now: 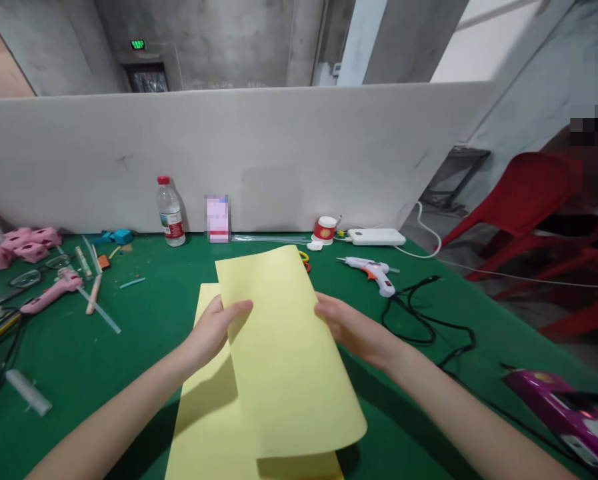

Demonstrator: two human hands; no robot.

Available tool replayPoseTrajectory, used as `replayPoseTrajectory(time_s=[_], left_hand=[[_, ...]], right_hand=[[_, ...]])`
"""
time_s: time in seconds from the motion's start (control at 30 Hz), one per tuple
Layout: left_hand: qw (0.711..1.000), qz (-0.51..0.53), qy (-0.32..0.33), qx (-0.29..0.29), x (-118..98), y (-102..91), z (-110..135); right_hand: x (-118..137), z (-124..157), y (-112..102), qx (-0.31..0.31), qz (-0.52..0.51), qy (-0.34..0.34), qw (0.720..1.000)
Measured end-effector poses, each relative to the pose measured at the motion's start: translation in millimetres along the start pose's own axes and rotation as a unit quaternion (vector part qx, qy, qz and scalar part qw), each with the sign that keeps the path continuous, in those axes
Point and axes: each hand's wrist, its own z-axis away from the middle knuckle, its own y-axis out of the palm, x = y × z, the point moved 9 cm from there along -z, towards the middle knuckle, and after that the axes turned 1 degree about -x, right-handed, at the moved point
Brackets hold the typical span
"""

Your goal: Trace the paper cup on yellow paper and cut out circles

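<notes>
A pale yellow sheet [283, 347] is raised above the table, its lower right edge curling round in a bend. I cannot tell whether it is paper or thin foam. My left hand [216, 327] grips its left side, thumb laid flat on the front and fingers behind. At the right edge, my right hand [341, 323] is closed on the same sheet, with part of its fingers hidden behind it. Beneath lies more flat yellow sheet [199, 433], partly shaded. Scissors with yellow and red handles [305, 260] peek out behind the raised sheet.
On the green table [143, 360] stand a water bottle [170, 217], a phone [218, 219] and a paper cup [325, 229]. A white glue gun [371, 271] and a purple iron [563, 413] trail black cords on the right. A pink glue gun [56, 291] lies left.
</notes>
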Motion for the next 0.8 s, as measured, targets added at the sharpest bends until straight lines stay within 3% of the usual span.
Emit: replayPoseTrajectory(time_s=[0.1, 0.3, 0.53, 0.7, 0.8], left_hand=[[0.999, -0.040, 0.005, 0.026, -4, 2.8, -4], [0.993, -0.110, 0.046, 0.023, -18, 3.2, 1], [0.986, -0.134, 0.079, 0.065, -17, 19.8, 18], [0.949, -0.245, 0.195, 0.039, -41, 20.7, 28], [0.926, -0.297, 0.230, 0.039, -51, 24.7, 33]], right_hand=[[-4, 1, 6, 0.012, -0.052, 0.004, 0.999], [-14, 15, 10, -0.030, -0.114, 0.041, 0.992], [-22, 27, 13, -0.037, -0.132, 0.095, 0.986], [-25, 32, 7, -0.053, -0.098, 0.084, 0.990], [-23, 34, 6, -0.051, -0.080, 0.074, 0.993]])
